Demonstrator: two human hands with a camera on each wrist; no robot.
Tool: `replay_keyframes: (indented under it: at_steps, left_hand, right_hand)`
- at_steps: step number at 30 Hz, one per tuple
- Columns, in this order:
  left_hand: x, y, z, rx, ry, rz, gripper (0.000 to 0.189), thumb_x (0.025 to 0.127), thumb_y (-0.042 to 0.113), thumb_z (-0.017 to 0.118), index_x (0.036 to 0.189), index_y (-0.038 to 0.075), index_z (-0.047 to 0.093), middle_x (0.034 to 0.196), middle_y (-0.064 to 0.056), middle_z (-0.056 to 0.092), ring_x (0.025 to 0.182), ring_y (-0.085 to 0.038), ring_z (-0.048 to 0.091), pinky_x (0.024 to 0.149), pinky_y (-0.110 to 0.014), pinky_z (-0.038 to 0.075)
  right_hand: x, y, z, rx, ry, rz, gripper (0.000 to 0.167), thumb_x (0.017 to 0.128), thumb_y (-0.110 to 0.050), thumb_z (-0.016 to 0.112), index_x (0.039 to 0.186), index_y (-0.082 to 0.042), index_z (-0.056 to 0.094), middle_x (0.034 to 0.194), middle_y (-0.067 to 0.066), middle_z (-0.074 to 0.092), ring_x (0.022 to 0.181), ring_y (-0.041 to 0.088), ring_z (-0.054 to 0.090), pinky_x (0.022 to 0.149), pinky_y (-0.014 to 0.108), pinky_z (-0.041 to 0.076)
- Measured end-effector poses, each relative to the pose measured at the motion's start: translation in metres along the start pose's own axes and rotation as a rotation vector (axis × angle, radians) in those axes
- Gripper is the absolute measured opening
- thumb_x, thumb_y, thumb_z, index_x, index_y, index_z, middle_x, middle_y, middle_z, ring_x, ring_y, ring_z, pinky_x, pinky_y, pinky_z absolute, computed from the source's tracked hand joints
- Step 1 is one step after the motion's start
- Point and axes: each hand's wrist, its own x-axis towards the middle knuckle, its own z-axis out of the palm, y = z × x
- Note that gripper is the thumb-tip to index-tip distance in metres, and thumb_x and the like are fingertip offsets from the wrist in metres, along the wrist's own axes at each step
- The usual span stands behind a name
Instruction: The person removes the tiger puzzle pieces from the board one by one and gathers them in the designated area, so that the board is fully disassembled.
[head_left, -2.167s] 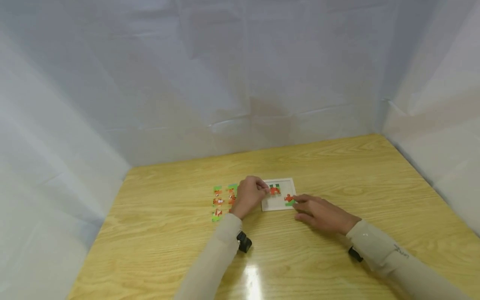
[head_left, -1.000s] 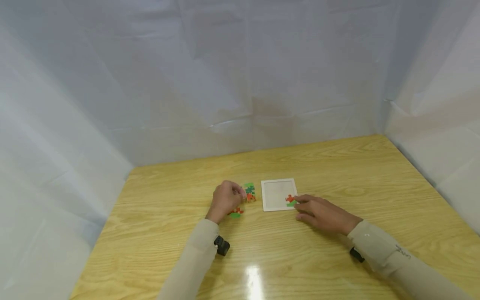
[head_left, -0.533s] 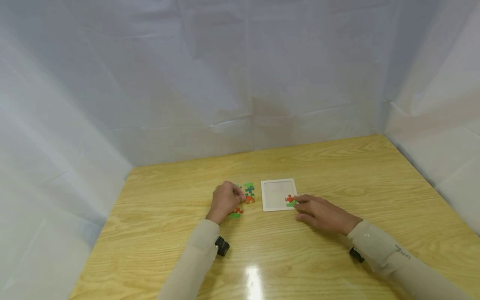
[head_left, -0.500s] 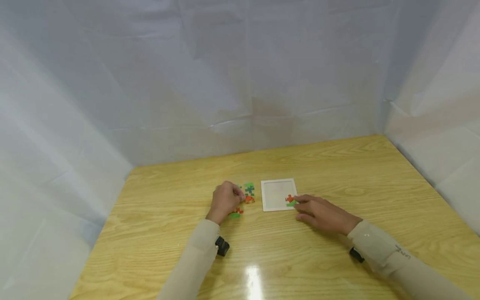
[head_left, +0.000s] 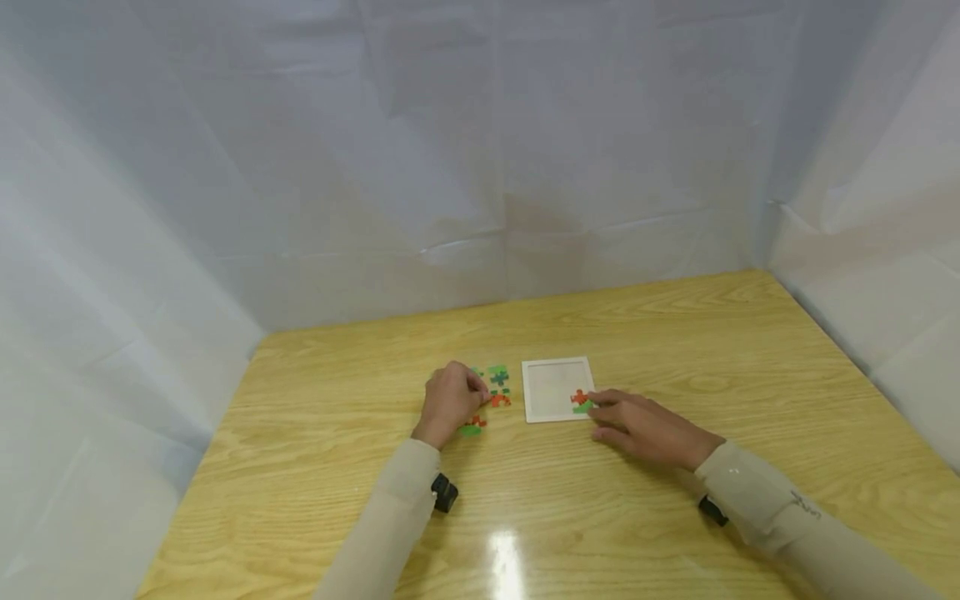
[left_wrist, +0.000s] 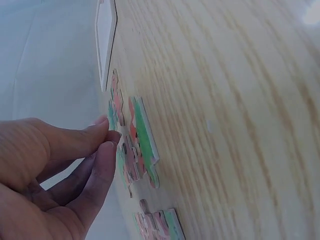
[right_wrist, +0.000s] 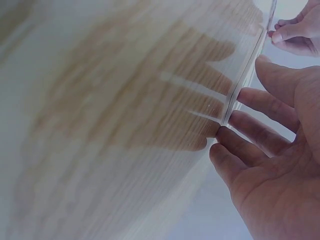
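At the left of the white puzzle frame (head_left: pixel 531 393), my left hand (head_left: pixel 452 398) pinches the left edge of a red puzzle piece (head_left: pixel 500 401) with dark green tabs. Its thumb and fingertips meet close over the pieces in the left wrist view. Below that hand lies a red and green puzzle piece (head_left: pixel 471 427); other pieces are partly hidden under it. My right hand (head_left: pixel 647 427) has its fingers stretched out, the tips at the frame's right edge. Just beside them, a red and green corner piece (head_left: pixel 581 401) sits in the frame's lower right.
A green puzzle piece (head_left: pixel 498 375) lies above the red one. More tiger-patterned pieces (left_wrist: pixel 157 225) show in the left wrist view. The wooden table (head_left: pixel 675 333) ends at white sheeting (head_left: pixel 480 167) at the back and sides.
My left hand has carried the red piece leftward out of the frame and down to the table among the others, then shifted it slightly. My right hand stays at the frame's edge.
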Motion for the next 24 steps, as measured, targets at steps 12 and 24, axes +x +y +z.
replay_keyframes:
  at_steps: [12,24]
  left_hand:
    - [0.002,0.018,0.009,-0.018,-0.073,0.063,0.003,0.089,0.005,0.078,0.090,0.002,0.079,0.088,-0.007,0.075,0.081,-0.020,0.069,0.072,-0.035,0.057]
    - [0.004,0.054,0.039,-0.001,-0.174,0.142,0.011,0.090,0.009,0.078,0.097,0.001,0.078,0.092,-0.008,0.075,0.082,-0.017,0.066,0.073,-0.032,0.055]
  right_hand:
    - [0.000,0.000,-0.002,0.008,-0.001,-0.018,0.036,0.102,-0.016,0.062,0.128,0.009,0.064,0.142,0.028,0.053,0.133,0.044,0.049,0.103,0.056,0.045]
    - [0.001,-0.002,-0.003,0.003,-0.009,-0.017,0.037,0.103,-0.018,0.060,0.129,0.008,0.065,0.143,0.028,0.053,0.132,0.043,0.050,0.102,0.056,0.045]
